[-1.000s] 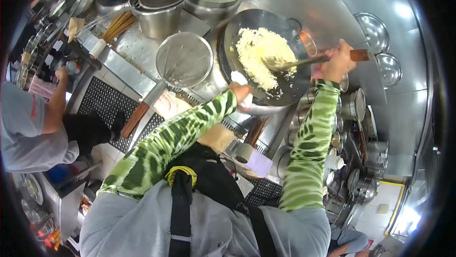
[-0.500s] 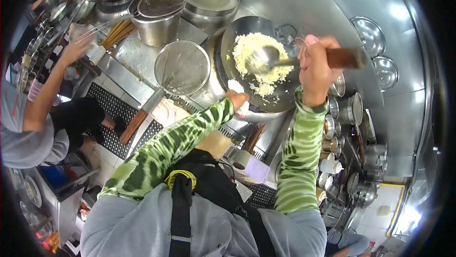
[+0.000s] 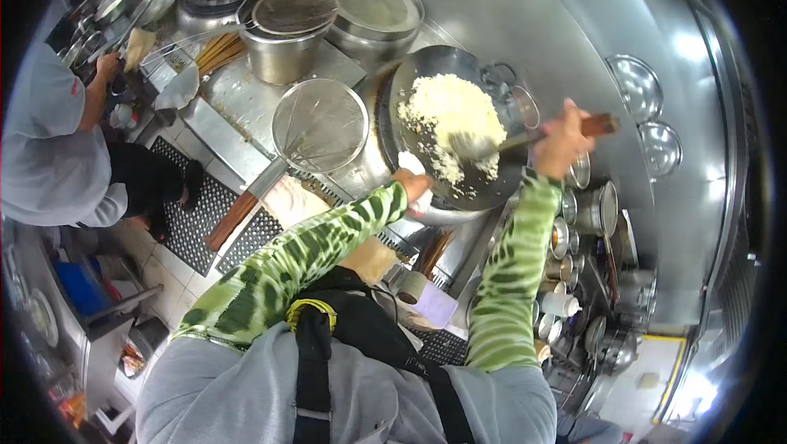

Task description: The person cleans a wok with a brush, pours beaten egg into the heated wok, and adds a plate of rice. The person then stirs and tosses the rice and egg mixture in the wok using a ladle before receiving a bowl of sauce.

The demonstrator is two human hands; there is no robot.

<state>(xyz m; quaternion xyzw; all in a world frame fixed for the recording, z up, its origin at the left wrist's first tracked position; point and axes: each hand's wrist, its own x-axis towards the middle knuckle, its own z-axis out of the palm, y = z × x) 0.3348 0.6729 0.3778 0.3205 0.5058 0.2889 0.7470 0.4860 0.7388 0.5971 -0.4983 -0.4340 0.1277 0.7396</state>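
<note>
A dark wok sits on the stove with a mound of pale yellow rice in it. My left hand is closed round a white cloth at the wok's near left rim. In my right hand is the wooden handle of a ladle, held over the wok's right side. The ladle's bowl rests in the lower part of the rice, partly hidden by it.
A round strainer lies left of the wok, beside a lidded metal pot. Another person stands at the far left. Metal containers line the right side, and bowls hang on the wall.
The ladle has turned from a raised tilt down into the rice, and my right hand has moved slightly lower. My left hand stays on the rim. The other person has moved back and holds a cloth.
</note>
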